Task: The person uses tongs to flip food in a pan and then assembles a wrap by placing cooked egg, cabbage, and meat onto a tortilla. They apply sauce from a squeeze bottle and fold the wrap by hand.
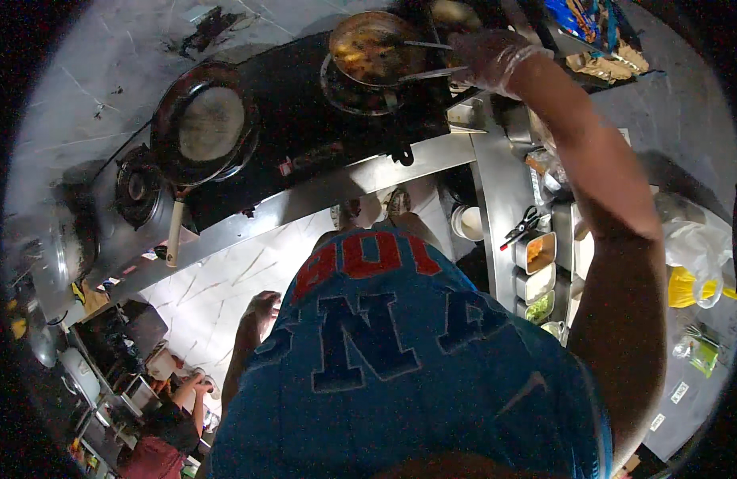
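My right hand (496, 62), in a clear plastic glove, is closed around metal tongs (432, 76). The tongs' two arms reach left over a round pan (380, 70) on the stove, their tips at browned, yellowish food (356, 54) inside it. Low at my left side, beyond the edge of my blue jersey (384, 375), hangs my left hand (263, 310). It is near no object, and its fingers are too small and dim to read.
A dark frying pan (213, 124) with a pale handle sits on the stove's left part, near a bare burner (137, 185). On the right counter are scissors (524, 226), food containers (536, 254) and a white plastic bag (695, 247). Another person (165, 439) works at lower left.
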`<state>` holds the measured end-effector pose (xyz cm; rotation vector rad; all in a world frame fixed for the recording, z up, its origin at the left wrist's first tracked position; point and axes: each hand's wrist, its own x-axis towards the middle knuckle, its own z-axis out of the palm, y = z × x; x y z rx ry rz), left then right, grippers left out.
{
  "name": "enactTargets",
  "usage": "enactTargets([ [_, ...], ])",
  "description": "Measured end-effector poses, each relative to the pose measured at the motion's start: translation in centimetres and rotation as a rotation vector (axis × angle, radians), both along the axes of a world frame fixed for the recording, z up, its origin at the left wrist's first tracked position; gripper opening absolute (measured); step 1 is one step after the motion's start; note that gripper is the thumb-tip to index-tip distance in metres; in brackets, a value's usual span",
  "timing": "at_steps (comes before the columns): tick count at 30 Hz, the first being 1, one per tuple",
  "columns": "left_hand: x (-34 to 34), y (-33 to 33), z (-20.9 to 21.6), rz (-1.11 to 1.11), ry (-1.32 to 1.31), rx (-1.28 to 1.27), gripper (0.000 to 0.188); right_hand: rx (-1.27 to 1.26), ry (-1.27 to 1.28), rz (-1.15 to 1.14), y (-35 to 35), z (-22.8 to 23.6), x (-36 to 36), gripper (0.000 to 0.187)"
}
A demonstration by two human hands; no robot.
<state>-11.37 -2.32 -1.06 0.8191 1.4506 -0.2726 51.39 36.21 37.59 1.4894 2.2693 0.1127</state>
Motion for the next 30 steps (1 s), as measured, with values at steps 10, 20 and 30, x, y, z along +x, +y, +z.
enactTargets([
  [10,1.2,0.9,1.3,-0.425,-0.053,0.061,0.031,-0.155,-0.181,0.057,4.0,-1.6,-1.9,0.049],
  [20,19.3,18.5,-0.3,0.245,-0.519,0.149,0.034,-0.172,-0.086,0.063,5.0,1.0,-2.6,0.04],
  [30,40.4,24.5,1.8,0.74,-0.982,-0.245,0.05,0.103,0.21,0.227,4.6,-0.4,4.5,0.04],
])
